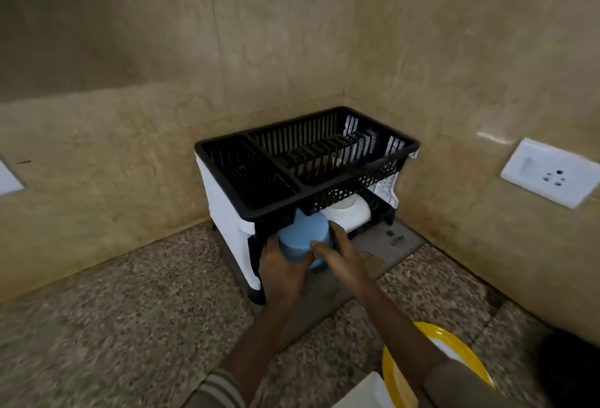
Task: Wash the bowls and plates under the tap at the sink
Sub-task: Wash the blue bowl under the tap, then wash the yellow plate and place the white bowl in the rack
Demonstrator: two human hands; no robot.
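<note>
A light blue bowl stack (303, 239) sits at the front opening of the lower shelf of a black two-tier dish rack (324, 193). My left hand (282, 269) grips the blue bowls from below and the left. My right hand (344, 256) presses on them from the right, fingers over the rim. White bowls (347, 213) lie further back on the same lower shelf. The rack's upper basket holds a few dark-and-white plates (360, 144) standing in its slots. The sink and tap are out of view.
The rack stands in the corner of a speckled granite counter (113, 310) against beige tiled walls. A yellow plate (454, 362) lies at the lower right with something white on it. A white wall socket (552, 172) is on the right wall. A grey mat (389, 242) lies under the rack.
</note>
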